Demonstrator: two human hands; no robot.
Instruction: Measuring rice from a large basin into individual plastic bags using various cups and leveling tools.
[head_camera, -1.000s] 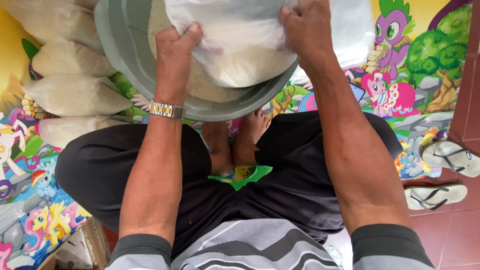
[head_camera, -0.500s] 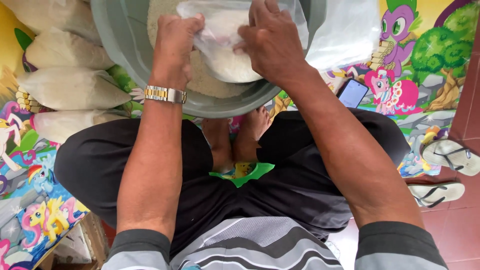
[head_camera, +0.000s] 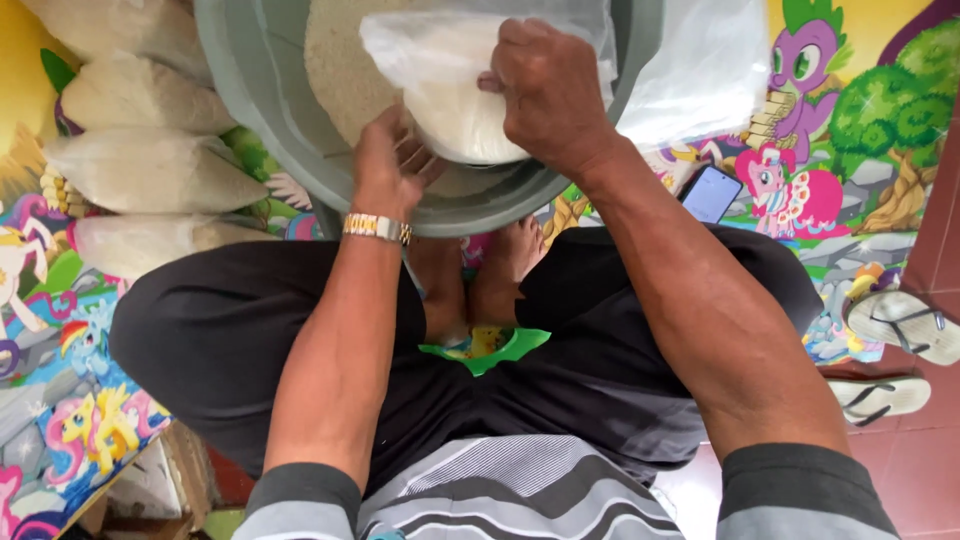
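Grey basin of rice on a cartoon mat, filled sacks just beside. Inside the basin, a clear bag of rice, propped up. Right hand clenched around its gathered top; left hand loosely cupped against its side. Likely closing the neck; calls for a firm grip, no spilling.

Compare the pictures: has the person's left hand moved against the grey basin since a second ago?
Yes. The left hand has dropped from the basin's far side toward the near rim, now under the rice-filled plastic bag.
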